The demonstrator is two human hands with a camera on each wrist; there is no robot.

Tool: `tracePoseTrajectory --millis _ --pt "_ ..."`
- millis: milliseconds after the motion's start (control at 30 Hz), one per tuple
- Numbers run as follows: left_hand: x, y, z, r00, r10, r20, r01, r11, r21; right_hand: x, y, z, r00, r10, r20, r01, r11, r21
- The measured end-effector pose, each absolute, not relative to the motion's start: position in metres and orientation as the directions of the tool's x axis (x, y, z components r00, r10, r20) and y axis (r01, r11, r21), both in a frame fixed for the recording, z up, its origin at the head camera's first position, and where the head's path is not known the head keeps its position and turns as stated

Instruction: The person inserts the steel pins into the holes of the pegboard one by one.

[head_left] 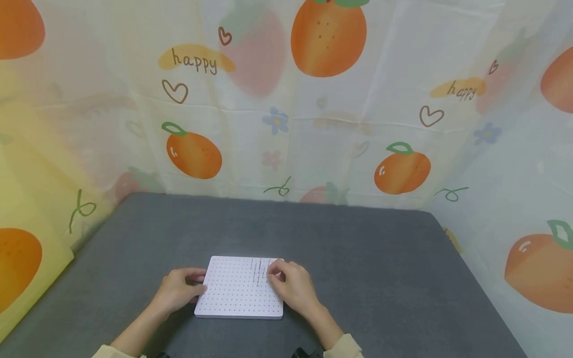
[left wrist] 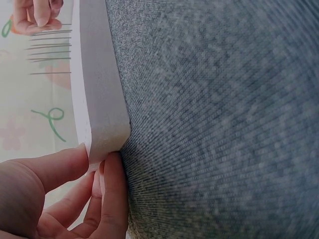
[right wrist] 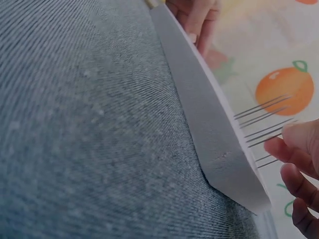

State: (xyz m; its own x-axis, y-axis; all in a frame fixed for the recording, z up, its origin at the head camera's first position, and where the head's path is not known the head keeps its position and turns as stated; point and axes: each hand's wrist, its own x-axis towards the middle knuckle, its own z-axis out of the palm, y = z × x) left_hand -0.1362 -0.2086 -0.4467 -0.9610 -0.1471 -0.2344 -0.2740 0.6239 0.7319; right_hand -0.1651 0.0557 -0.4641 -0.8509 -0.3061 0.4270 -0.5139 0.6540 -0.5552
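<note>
A white board with rows of small holes lies on the grey cloth. Several thin dark needles stand upright from it, towards its back right part in the head view. At the board's left edge, my left hand grips it, thumb by the upper edge and fingers against the side. My right hand is over the right edge, thumb and forefinger pinched together at the top of a needle. In the right wrist view the fingertips meet at that needle's end, while the other fingers curl loosely below.
Grey cloth covers the table on all sides of the board. Behind and beside the table hangs a pale curtain printed with oranges, hearts and flowers. Light sleeve cuffs show at the bottom of the head view.
</note>
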Motion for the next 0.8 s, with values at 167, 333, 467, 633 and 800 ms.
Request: tracePoseTrajectory --millis 167,333,467,633,800 --pt "-0.135 -0.208 -0.446 -0.961 -0.147 -0.232 -0.273 0.614 0.740 -0.166 0.055 -0.467 -0.846 -0.305 0.437 -0.519 0.662 -0.542" --pt "-0.135 -0.209 -0.445 -0.964 -0.143 -0.226 -0.266 0.612 0.745 -0.166 0.054 -0.467 -0.845 -0.319 0.430 -0.519 0.685 -0.511" --pt "-0.136 -0.210 -0.446 -0.964 -0.143 -0.226 -0.266 0.613 0.744 -0.166 0.056 -0.468 -0.851 -0.341 0.399 -0.514 0.692 -0.506" --pt "-0.136 -0.212 -0.447 -0.968 -0.130 -0.213 -0.248 0.605 0.757 -0.165 0.066 -0.468 -0.852 -0.364 0.376 -0.519 0.684 -0.513" --pt "-0.134 -0.218 -0.443 -0.974 -0.093 -0.207 -0.223 0.561 0.797 -0.163 0.085 -0.461 -0.851 -0.355 0.386 -0.515 0.705 -0.487"
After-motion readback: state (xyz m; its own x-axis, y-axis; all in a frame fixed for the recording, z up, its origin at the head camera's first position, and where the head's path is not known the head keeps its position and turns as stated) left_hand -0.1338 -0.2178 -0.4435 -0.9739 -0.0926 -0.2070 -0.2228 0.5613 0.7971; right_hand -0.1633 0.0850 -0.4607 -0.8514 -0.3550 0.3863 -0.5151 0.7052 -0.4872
